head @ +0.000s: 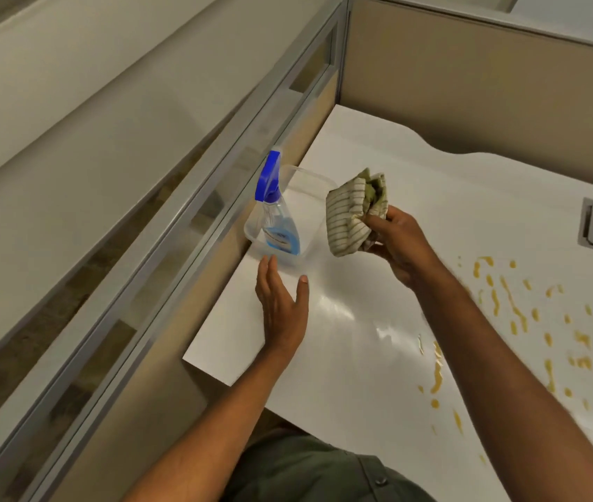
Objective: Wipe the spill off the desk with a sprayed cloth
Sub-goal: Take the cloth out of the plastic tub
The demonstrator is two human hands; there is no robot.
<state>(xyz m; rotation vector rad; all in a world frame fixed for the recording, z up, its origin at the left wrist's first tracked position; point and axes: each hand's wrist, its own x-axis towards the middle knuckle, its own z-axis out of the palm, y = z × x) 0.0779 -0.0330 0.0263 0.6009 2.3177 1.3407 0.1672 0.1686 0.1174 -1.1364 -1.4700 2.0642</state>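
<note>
above the desk, right grip clutches cloth; left grip spread, empty.

No text can be read anywhere in the view. The spray bottle, standing in a clear tub on the desk, carries a white and blue label low on its front, but the print on it is too blurred and small to make out. No brand, number or sign shows on the striped cloth, the desk or the partition behind it.
</note>
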